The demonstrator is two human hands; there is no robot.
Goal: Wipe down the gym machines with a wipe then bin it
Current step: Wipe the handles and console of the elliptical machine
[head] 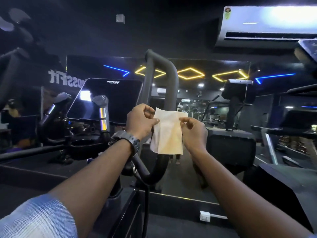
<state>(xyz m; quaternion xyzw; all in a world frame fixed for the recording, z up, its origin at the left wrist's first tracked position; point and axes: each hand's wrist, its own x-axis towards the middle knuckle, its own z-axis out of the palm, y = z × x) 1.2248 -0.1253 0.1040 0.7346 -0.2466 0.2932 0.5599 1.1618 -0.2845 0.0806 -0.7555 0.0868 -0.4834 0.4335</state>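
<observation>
A wall mirror is seen ahead, gym lights reflected in it. A dark cardio machine is placed in front, its looped handlebar rising at centre, dark console screen to the left. An air conditioner is mounted top right. The wipe is held up before the handlebar, hanging unfolded, pinched at its upper edge by the left hand and the right hand. A watch is worn on the left wrist.
</observation>
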